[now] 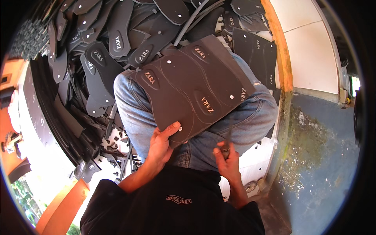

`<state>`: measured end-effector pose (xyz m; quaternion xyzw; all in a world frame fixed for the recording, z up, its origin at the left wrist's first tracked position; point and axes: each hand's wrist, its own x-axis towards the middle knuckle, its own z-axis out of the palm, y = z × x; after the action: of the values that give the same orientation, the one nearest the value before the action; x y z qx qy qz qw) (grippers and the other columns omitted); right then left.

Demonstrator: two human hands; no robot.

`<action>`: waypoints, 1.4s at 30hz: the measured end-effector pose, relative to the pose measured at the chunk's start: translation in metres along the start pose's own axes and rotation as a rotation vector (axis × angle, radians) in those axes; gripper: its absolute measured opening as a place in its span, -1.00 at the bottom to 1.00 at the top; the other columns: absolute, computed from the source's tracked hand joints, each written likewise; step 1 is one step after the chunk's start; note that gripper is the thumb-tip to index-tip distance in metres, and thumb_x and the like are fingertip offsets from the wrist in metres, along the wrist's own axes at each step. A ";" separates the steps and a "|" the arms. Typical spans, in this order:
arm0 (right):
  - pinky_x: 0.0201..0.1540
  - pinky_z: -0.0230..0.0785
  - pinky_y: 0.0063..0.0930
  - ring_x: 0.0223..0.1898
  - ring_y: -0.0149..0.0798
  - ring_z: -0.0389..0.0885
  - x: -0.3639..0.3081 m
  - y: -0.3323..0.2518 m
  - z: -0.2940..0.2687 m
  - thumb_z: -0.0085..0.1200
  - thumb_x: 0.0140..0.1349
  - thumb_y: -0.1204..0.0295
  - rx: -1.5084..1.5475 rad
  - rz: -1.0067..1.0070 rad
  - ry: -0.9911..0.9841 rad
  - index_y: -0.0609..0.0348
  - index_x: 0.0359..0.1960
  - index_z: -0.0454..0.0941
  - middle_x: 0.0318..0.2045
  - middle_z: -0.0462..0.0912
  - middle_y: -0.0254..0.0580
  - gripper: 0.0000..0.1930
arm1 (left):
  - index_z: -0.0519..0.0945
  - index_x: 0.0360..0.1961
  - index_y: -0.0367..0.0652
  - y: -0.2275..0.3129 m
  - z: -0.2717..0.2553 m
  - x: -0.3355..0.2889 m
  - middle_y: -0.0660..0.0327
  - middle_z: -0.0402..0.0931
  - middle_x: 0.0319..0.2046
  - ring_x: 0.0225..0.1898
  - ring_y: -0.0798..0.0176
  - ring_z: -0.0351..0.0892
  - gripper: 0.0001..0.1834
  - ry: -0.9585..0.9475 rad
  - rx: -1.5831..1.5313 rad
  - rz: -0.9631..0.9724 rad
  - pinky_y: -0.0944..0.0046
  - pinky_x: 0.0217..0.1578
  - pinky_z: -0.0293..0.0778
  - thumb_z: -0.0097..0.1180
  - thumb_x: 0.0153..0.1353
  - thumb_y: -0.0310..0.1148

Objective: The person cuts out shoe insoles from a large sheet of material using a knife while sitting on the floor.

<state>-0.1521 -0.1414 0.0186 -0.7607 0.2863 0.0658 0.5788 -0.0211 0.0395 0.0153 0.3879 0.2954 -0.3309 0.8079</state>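
Observation:
A dark foam sheet (182, 84) with outlined sandal-sole shapes, raised oval pads and small white dots lies tilted across my lap. My left hand (160, 143) pinches its near corner, thumb on top and fingers underneath. To the right of that corner, apart from the sheet, my right hand (227, 158) is closed round the brown handle of a knife (225, 148). Its thin blade points up and away and blurs against my jeans. Part of the handle is hidden in my fist.
Many cut dark soles (119, 37) are heaped beyond my knees and to the left. Another marked sheet (254, 55) lies at the far right. Dark offcuts (113, 156) litter the white surface at left. A wooden edge (280, 47) borders the blue-grey floor (325, 156) at right.

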 end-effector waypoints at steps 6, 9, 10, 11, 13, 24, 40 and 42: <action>-0.61 0.19 -0.57 -0.71 -0.52 0.33 -0.014 0.004 -0.001 0.07 0.14 0.53 -0.133 0.085 -0.053 0.18 -0.32 0.47 -0.76 0.40 -0.31 -0.92 | 0.51 -0.25 -0.23 -0.004 0.012 -0.006 0.19 0.54 -0.39 -0.40 0.28 0.57 -0.80 0.011 0.010 -0.039 0.27 -0.44 0.53 0.16 0.15 -0.36; -0.62 0.23 -0.53 -0.72 -0.46 0.39 -0.020 0.007 0.006 0.05 0.12 0.55 -0.141 0.063 -0.029 0.16 -0.36 0.48 -0.76 0.42 -0.24 -0.94 | 0.51 -0.28 -0.22 -0.014 0.009 -0.004 0.19 0.53 -0.40 -0.42 0.29 0.57 -0.82 0.041 0.018 -0.044 0.28 -0.46 0.53 0.16 0.16 -0.35; -0.61 0.24 -0.51 -0.72 -0.42 0.42 -0.021 0.008 0.007 0.05 0.11 0.55 -0.149 0.079 -0.033 0.16 -0.36 0.48 -0.76 0.43 -0.21 -0.94 | 0.51 -0.28 -0.22 -0.013 0.010 -0.005 0.19 0.53 -0.40 -0.42 0.29 0.57 -0.82 0.018 0.009 -0.035 0.28 -0.47 0.53 0.16 0.16 -0.35; -0.61 0.26 -0.49 -0.72 -0.38 0.45 -0.023 0.010 0.008 0.05 0.10 0.55 -0.157 0.094 -0.038 0.16 -0.37 0.48 -0.75 0.44 -0.19 -0.94 | 0.52 -0.29 -0.22 -0.013 0.009 -0.006 0.20 0.53 -0.40 -0.43 0.29 0.57 -0.82 -0.004 0.000 -0.025 0.28 -0.47 0.53 0.16 0.16 -0.36; -0.60 0.29 -0.46 -0.70 -0.27 0.50 -0.023 0.007 0.009 0.04 0.09 0.56 -0.178 0.087 -0.039 0.16 -0.37 0.48 -0.73 0.46 -0.14 -0.93 | 0.52 -0.28 -0.22 -0.013 0.010 -0.006 0.20 0.54 -0.40 -0.43 0.29 0.57 -0.82 0.015 0.007 -0.043 0.28 -0.47 0.53 0.16 0.16 -0.35; -0.51 0.37 -0.20 -0.55 0.12 0.56 -0.015 0.014 0.021 0.01 0.02 0.56 -0.308 0.033 0.031 0.18 -0.39 0.50 -0.65 0.53 0.04 -0.90 | 0.52 -0.25 -0.27 -0.009 0.002 -0.002 0.15 0.54 -0.42 -0.43 0.25 0.58 -0.78 -0.048 0.000 -0.045 0.26 -0.45 0.55 0.17 0.16 -0.35; -0.42 0.32 0.04 -0.46 0.29 0.49 0.028 0.001 0.042 0.05 -0.01 0.50 -0.436 0.118 -0.054 0.26 -0.50 0.42 -0.60 0.52 0.20 -0.90 | 0.50 -0.21 -0.32 -0.003 -0.014 0.007 0.06 0.55 -0.42 -0.47 0.17 0.58 -0.76 -0.180 0.030 -0.077 0.27 -0.51 0.54 0.15 0.17 -0.38; -0.39 0.33 0.05 -0.44 0.30 0.50 0.034 -0.001 0.045 0.05 -0.03 0.50 -0.450 0.135 -0.060 0.28 -0.50 0.41 -0.59 0.52 0.22 -0.89 | 0.49 -0.20 -0.32 -0.003 -0.015 0.008 0.05 0.55 -0.43 -0.47 0.17 0.57 -0.76 -0.195 0.016 -0.086 0.28 -0.52 0.52 0.14 0.18 -0.39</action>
<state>-0.1131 -0.1124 -0.0099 -0.8473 0.2976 0.1890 0.3973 -0.0221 0.0477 0.0003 0.3472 0.2289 -0.4037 0.8149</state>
